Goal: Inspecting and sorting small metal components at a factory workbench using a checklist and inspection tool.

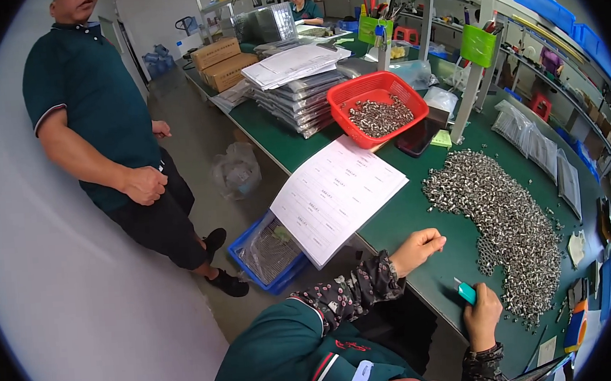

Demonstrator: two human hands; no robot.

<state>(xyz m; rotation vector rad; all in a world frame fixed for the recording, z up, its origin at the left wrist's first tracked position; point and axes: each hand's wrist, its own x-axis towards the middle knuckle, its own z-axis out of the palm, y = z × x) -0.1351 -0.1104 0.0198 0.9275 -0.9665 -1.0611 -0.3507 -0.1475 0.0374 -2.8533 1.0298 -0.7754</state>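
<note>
My left hand (416, 253) is over the near edge of the green table (425, 281), its fingers curled and thumb against them. Whatever it holds, if anything, is hidden. My right hand (483, 314) is wrapped round the teal handle of a small tool (467, 293). A short pale tip sticks out of the handle towards the left; I cannot tell whether it is a blade. Just beyond both hands, a long curved heap of small silvery metal parts (510, 226) spreads over the table. Neither hand touches the heap.
A red plastic basket (363, 86) of similar parts stands farther back. Printed paper sheets (334, 195) overhang the table's left edge. Behind are stacked bagged packs (299, 99) and cardboard boxes (226, 67). Left, a person (99, 127) stands near a blue crate (271, 253) on the floor.
</note>
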